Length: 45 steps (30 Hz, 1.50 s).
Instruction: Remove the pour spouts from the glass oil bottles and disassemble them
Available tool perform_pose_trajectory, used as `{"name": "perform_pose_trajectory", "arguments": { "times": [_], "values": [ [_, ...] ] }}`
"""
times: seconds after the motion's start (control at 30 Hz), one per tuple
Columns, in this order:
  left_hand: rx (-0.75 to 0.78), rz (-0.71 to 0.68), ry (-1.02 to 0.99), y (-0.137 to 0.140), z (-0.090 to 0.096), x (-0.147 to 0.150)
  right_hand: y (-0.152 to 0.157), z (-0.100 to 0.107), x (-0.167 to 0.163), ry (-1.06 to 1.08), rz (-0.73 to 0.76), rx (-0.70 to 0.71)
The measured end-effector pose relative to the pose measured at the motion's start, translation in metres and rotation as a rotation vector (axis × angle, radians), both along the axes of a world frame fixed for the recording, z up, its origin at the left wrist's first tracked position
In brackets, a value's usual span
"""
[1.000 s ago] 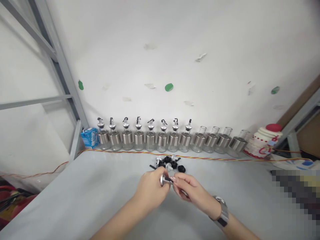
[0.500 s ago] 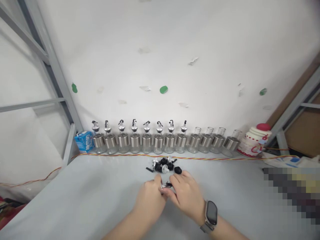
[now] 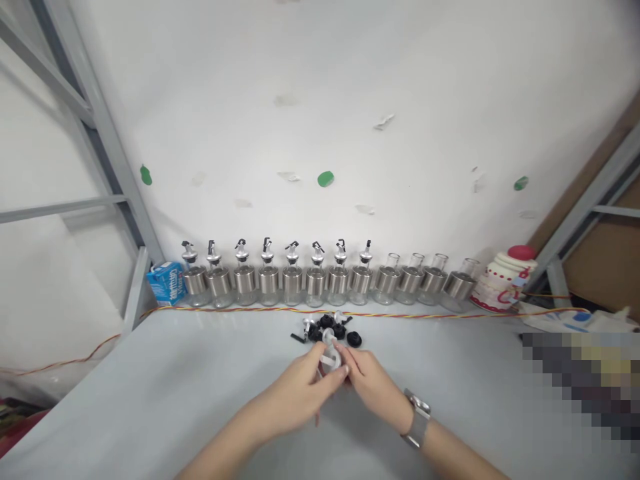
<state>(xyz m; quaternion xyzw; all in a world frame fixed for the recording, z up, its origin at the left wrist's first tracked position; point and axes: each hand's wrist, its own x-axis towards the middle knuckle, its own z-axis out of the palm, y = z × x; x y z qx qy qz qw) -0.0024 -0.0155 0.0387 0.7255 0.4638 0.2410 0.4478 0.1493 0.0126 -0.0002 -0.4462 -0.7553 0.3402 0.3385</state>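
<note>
Both hands meet near the middle of the grey table. Between their fingers is a silvery-white bottle pourer spout with a round flange facing up. My left hand closes on it from the left, the thumb across its near side. From the right, my right hand, with a watch on the wrist, pinches the same piece; its fingertips partly hide it. Just beyond lies a small pile of black stoppers, silvery spouts and black flip levers. One black stopper lies at the pile's right.
Along the wall stand several glass bottles with steel sleeves and fitted pourers, then several open-necked bottles. A blue carton stands left, a white jar with a red lid right. A twisted red-yellow cable runs before them.
The held spout has turned so its pale round flange shows. My left hand has rolled with its thumb now on the near side, and my right wrist has rotated. The pile looks unchanged.
</note>
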Motion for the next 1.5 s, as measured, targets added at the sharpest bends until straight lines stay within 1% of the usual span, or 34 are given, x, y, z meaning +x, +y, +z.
{"name": "perform_pose_trajectory", "arguments": {
  "times": [0.03,0.07,0.17,0.37,0.43,0.53,0.8,1.0,1.1,1.23,1.33,1.37,1.4,1.43,1.5],
  "values": [
    [0.009,0.031,-0.028,-0.001,-0.001,0.002,-0.002,0.000,-0.002,0.065,0.024,-0.063],
    [0.053,0.069,-0.038,-0.001,-0.002,0.004,-0.004,0.000,-0.003,0.118,0.045,-0.108],
    [0.251,0.160,0.014,-0.001,-0.009,0.009,-0.010,0.000,-0.007,0.193,0.079,-0.183],
    [0.534,0.249,0.262,0.003,-0.024,0.009,-0.014,0.009,-0.006,0.091,0.114,-0.315],
    [0.629,0.262,0.323,0.004,-0.027,0.009,-0.013,0.012,-0.005,0.044,0.102,-0.315],
    [0.753,0.278,0.359,0.006,-0.031,0.010,-0.013,0.016,-0.004,0.006,0.083,-0.281],
    [0.992,0.318,0.444,0.003,-0.036,0.012,-0.014,0.021,-0.003,-0.064,0.066,-0.198],
    [1.025,0.322,0.423,0.006,-0.037,0.012,-0.011,0.015,-0.003,-0.071,0.064,-0.130],
    [1.080,0.340,0.426,0.007,-0.039,0.012,-0.010,0.011,-0.004,-0.086,0.058,-0.083],
    [1.165,0.368,0.432,0.007,-0.041,0.011,-0.010,0.010,-0.005,-0.064,0.054,-0.056],
    [1.168,0.357,0.424,0.008,-0.042,0.011,-0.011,0.010,-0.006,-0.035,0.043,-0.051],
    [1.139,0.355,0.410,0.008,-0.041,0.011,-0.011,0.010,-0.007,-0.022,0.037,-0.059],
    [1.079,0.352,0.383,0.008,-0.040,0.012,-0.011,0.010,-0.008,-0.006,0.029,-0.076],
    [0.981,0.351,0.338,0.008,-0.039,0.012,-0.011,0.010,-0.009,0.014,0.018,-0.101],
    [0.679,0.347,0.189,0.008,-0.036,0.014,-0.009,0.011,-0.009,0.073,0.002,-0.186]
  ]
}}
